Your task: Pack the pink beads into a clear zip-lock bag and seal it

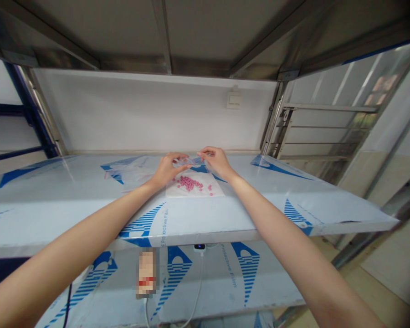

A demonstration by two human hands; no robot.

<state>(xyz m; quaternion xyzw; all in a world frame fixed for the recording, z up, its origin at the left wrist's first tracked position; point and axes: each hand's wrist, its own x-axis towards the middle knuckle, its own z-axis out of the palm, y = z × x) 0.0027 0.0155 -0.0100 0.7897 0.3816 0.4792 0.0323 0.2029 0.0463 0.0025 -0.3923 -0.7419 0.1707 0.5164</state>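
From the head view, clear plastic (187,161) is grasped in the left hand's (165,169) fingers, near pink beads (189,183) scattered on a white sheet (177,193) on the desk (208,221). Whether anything is pinched by the right hand's (220,163) bent fingers cannot be told.

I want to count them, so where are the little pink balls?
In the head view, the pink balls lie near the middle, on a white sheet just below and right of the left hand.
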